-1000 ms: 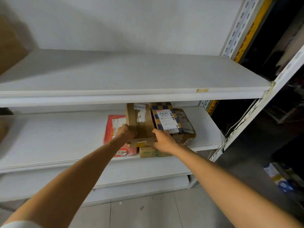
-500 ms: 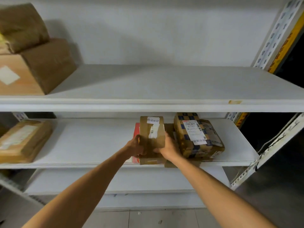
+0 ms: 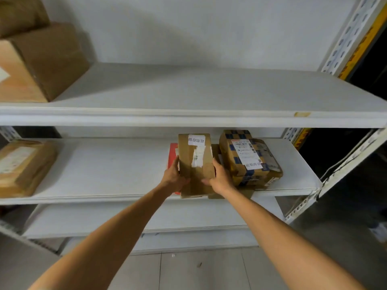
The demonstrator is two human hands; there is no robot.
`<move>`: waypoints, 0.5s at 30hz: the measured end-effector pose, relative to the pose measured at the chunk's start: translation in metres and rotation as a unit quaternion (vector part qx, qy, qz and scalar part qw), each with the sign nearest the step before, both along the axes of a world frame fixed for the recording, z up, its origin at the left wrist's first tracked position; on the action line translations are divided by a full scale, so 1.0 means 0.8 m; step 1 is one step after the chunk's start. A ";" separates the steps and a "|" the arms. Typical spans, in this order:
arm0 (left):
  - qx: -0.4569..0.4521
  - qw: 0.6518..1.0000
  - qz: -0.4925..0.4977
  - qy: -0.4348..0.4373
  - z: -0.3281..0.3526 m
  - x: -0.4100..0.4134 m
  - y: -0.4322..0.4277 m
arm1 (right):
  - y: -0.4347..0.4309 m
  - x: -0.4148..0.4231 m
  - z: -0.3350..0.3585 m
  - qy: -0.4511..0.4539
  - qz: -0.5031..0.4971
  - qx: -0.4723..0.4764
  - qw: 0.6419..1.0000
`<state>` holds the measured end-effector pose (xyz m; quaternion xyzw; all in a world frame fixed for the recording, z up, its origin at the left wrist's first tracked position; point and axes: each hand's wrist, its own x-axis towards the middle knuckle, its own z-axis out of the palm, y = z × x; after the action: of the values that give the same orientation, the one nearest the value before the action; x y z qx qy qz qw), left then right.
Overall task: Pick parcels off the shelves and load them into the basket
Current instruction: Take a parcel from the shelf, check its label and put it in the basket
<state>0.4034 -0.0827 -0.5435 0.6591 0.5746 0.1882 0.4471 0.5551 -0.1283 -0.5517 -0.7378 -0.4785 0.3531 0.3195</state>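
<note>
Two hands hold one brown parcel point(image 3: 195, 162) by its sides on the middle shelf point(image 3: 104, 164). The left hand point(image 3: 174, 177) grips its nine o'clock edge and the right hand point(image 3: 219, 178) its three o'clock edge, thumbs pressed on top. A red parcel point(image 3: 172, 151) shows beneath at nine o'clock, and a checkered parcel point(image 3: 247, 155) lies just beside it at three o'clock. This looks like the pick step; whether the box is lifted, I cannot tell. Next, I judge, it must slide out toward six o'clock, under the upper shelf, then go to the basket, which is out of view.
</note>
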 end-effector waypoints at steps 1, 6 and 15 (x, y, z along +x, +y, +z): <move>0.005 1.000 -0.010 -0.001 0.000 -0.002 -0.001 | -0.001 -0.003 0.002 -0.008 -0.007 0.001 1.000; 0.027 0.998 -0.054 -0.018 -0.012 -0.015 -0.001 | -0.019 -0.027 -0.005 -0.014 -0.065 0.020 0.998; 0.058 0.984 -0.168 -0.025 -0.028 -0.045 -0.013 | -0.068 -0.069 -0.035 0.045 -0.195 0.064 0.978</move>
<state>0.3674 -0.0934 -0.5662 0.7662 0.4328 0.1602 0.4472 0.5001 -0.1827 -0.5795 -0.7780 -0.3323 0.2855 0.4503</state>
